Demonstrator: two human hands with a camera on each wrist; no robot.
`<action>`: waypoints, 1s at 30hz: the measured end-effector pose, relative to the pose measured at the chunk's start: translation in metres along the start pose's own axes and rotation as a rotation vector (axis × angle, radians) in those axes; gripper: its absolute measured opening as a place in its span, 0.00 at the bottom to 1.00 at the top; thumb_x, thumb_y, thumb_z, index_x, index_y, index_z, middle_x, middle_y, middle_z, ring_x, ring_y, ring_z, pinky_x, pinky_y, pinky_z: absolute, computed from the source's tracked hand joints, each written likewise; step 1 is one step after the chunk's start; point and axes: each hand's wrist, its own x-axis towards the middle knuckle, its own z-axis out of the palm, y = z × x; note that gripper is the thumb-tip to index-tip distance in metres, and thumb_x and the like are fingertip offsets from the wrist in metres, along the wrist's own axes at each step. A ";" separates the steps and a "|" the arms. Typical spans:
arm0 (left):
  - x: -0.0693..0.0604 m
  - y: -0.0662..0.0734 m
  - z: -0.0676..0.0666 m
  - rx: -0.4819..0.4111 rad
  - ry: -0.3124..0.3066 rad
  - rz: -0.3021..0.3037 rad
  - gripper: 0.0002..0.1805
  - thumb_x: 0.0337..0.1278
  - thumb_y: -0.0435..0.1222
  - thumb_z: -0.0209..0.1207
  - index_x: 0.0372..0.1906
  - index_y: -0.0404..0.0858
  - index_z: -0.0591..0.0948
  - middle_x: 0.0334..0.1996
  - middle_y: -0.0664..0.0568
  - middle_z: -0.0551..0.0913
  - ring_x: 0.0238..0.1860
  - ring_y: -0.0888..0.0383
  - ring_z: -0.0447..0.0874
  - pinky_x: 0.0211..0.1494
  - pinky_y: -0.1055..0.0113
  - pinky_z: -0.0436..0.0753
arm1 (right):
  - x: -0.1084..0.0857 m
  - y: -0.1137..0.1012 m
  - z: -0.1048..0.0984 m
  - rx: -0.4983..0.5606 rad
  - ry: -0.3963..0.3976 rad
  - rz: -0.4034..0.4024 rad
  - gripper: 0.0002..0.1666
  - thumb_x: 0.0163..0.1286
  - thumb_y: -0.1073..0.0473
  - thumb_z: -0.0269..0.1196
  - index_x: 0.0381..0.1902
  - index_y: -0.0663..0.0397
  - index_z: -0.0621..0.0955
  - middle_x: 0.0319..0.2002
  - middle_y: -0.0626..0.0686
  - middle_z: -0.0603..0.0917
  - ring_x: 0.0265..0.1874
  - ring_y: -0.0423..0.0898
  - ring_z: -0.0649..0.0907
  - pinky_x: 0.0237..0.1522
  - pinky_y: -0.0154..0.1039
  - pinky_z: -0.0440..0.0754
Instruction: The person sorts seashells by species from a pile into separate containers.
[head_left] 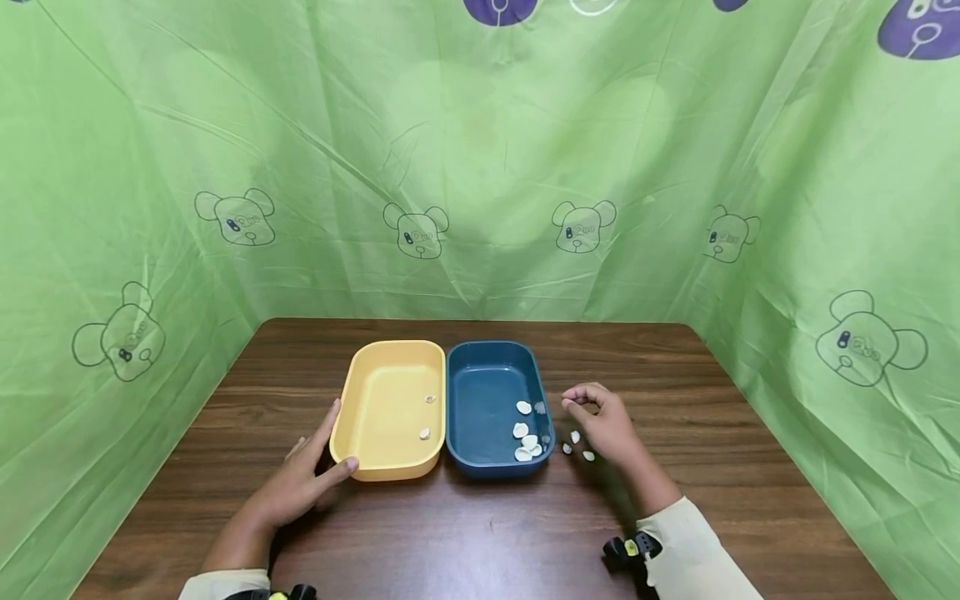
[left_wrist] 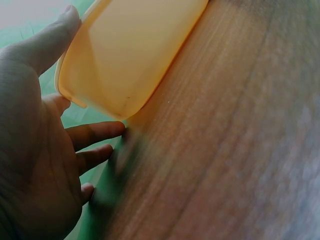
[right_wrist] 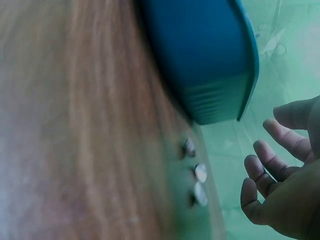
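The left hand (head_left: 300, 481), fingers spread, thumb against the yellow tray (head_left: 390, 470), had two shells (head_left: 424, 434) inside that tray! And the right hand (head_left: 607, 422), fingers loosely bent, nothing visibly gripped, hung just beside the blue tray (head_left: 480, 400); several shells lay there, three more on the table (head_left: 465, 542).

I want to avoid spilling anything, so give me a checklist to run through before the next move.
1. Left hand touching the yellow tray: ok, at its left side and near corner.
2. Blue tray upright beside the yellow tray: ok.
3. Right hand free: ok, nothing visible held.
4. White pieces all in trays: not ok, three lie on the table right of the blue tray.
5. White pieces undamaged: cannot tell, too small.
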 end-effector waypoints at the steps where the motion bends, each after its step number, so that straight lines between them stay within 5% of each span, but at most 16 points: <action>1: 0.000 0.000 0.000 0.000 0.000 -0.002 0.53 0.76 0.46 0.64 0.91 0.42 0.45 0.88 0.30 0.49 0.83 0.17 0.51 0.77 0.13 0.42 | 0.000 0.002 0.000 0.000 0.002 0.009 0.05 0.75 0.66 0.70 0.45 0.62 0.90 0.44 0.59 0.88 0.43 0.36 0.81 0.49 0.33 0.80; 9: -0.001 0.003 0.000 -0.003 -0.005 -0.008 0.55 0.74 0.46 0.65 0.92 0.48 0.44 0.88 0.31 0.51 0.83 0.17 0.51 0.78 0.13 0.43 | -0.005 0.018 -0.006 0.044 -0.018 0.046 0.11 0.76 0.66 0.70 0.49 0.71 0.88 0.47 0.63 0.89 0.43 0.35 0.83 0.49 0.28 0.81; 15: -0.001 0.001 -0.001 0.002 -0.003 -0.012 0.55 0.75 0.46 0.65 0.92 0.52 0.43 0.88 0.31 0.50 0.83 0.16 0.50 0.78 0.14 0.43 | -0.005 0.030 -0.011 0.080 -0.018 0.073 0.12 0.74 0.64 0.72 0.51 0.67 0.89 0.52 0.62 0.91 0.48 0.35 0.84 0.54 0.27 0.81; 20: -0.001 0.001 -0.001 0.012 0.002 -0.008 0.55 0.74 0.46 0.66 0.92 0.50 0.44 0.88 0.32 0.51 0.83 0.17 0.52 0.78 0.14 0.45 | -0.002 0.049 -0.015 0.068 -0.044 0.007 0.12 0.73 0.65 0.73 0.50 0.66 0.90 0.52 0.62 0.91 0.51 0.35 0.84 0.57 0.30 0.81; 30: -0.001 0.000 0.000 0.005 -0.007 -0.011 0.54 0.76 0.47 0.64 0.92 0.52 0.42 0.89 0.32 0.49 0.83 0.16 0.51 0.78 0.13 0.42 | 0.001 0.071 -0.020 0.067 -0.124 -0.053 0.08 0.70 0.68 0.75 0.46 0.64 0.91 0.49 0.64 0.90 0.45 0.36 0.84 0.46 0.26 0.81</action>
